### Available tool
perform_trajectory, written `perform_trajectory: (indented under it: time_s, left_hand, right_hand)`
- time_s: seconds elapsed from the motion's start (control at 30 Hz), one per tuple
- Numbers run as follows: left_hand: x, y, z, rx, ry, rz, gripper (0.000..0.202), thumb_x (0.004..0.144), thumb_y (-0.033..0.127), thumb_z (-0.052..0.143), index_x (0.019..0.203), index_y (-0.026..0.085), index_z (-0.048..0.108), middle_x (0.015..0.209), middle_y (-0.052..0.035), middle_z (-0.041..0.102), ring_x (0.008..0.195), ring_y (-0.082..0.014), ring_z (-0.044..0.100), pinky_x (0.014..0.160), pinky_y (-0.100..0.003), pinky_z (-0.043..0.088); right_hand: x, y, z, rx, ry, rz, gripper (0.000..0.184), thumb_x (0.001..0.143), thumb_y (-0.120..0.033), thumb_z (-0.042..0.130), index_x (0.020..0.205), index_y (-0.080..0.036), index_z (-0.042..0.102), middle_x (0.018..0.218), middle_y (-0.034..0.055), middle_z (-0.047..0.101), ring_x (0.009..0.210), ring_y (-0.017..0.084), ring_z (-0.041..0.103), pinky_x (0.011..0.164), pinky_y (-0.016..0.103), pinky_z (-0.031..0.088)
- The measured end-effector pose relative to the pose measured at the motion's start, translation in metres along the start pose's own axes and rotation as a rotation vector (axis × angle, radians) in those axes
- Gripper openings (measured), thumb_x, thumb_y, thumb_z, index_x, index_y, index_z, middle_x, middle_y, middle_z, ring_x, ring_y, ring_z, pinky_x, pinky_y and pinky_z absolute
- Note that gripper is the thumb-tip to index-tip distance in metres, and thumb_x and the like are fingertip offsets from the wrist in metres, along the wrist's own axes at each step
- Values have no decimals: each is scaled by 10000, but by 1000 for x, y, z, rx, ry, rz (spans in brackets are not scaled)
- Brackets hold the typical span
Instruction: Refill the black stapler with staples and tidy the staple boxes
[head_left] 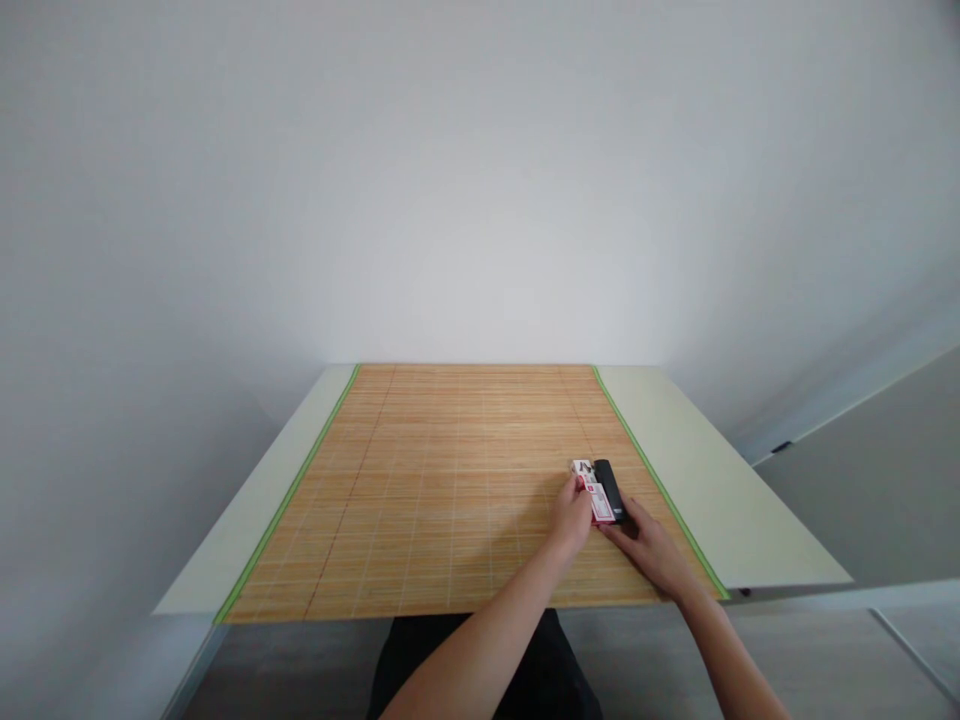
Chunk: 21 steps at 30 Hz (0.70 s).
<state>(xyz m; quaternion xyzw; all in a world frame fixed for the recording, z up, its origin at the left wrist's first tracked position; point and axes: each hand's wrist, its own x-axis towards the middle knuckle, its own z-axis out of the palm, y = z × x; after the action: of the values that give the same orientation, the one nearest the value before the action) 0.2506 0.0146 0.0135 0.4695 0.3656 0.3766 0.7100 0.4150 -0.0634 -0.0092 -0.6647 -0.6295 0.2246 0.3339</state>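
A small white-and-red box (601, 503) lies on the right part of the bamboo mat, and my left hand (572, 515) is closed on its left side. Just beyond my left fingertips shows another white printed piece (582, 467); whether it is a separate box or part of the same one, I cannot tell. Against the box's right side rests a long black object that looks like a stapler (609, 488). My right hand (651, 548) curls around the near right corner, fingers along the stapler's side and thumb by the box's near edge.
The bamboo mat (450, 480) with green edging covers the middle of a white table (697, 470). A pale wall (480, 200) rises behind the table. My dark-clothed legs (540, 675) are below the front edge. At the right stands a light panel (885, 470) with a small dark handle.
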Motion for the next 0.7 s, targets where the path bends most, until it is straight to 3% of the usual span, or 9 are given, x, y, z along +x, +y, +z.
perform_trajectory:
  time_s: [0.17,0.33,0.4,0.47,0.6,0.63,0.7]
  left_hand:
    - [10,-6,-2,52,23,8,386,874,193,488,1210,163,675,1150,-88,748,1054,-235,700,954,-354,540]
    - [-7,-4,-24,185,115,52,519,869,174,546,1387,170,587,1375,-132,643,1231,-257,615,1129,-413,427]
    - [-29,-1,-46,277,147,121,561,904,193,552,1464,183,526,1476,-138,561,1290,-249,572,1171,-409,386]
    - [-54,4,-77,485,138,273,512,974,230,490,1485,216,509,1509,-114,529,1322,-227,551,1164,-389,409]
    - [-92,11,-153,879,275,387,445,1018,230,421,1442,245,557,1431,-87,594,1353,-241,526,1185,-465,403]
    - [-98,12,-171,953,309,391,440,1020,223,410,1433,243,564,1423,-86,601,1347,-243,531,1184,-476,405]
    - [-105,13,-202,1090,340,400,442,1027,213,395,1436,236,561,1449,-81,587,1365,-242,518,1198,-482,391]
  right_hand:
    - [0,0,4,-21,14,14,669,885,-555,632,1476,-258,538,1383,98,657,1240,313,622,1088,464,479]
    - [-2,3,4,-6,62,45,761,868,-557,663,1534,-246,469,1487,112,585,1347,322,562,1149,502,431]
    - [-4,-2,1,-10,138,76,864,830,-570,718,1572,-245,414,1544,119,532,1400,331,517,1180,517,398]
    - [-9,-16,0,-19,277,69,875,824,-571,737,1568,-239,417,1560,124,512,1432,331,482,1212,527,355]
    - [-19,-69,29,23,588,-18,541,984,-478,567,1455,-212,543,1421,132,624,1353,301,547,1198,554,356]
    - [-20,-84,44,53,579,-35,475,1006,-455,538,1410,-209,582,1354,137,663,1291,298,591,1157,552,407]
    - [-19,-110,79,103,346,-114,422,1020,-429,526,1389,-240,606,1336,123,676,1260,284,615,1110,514,472]
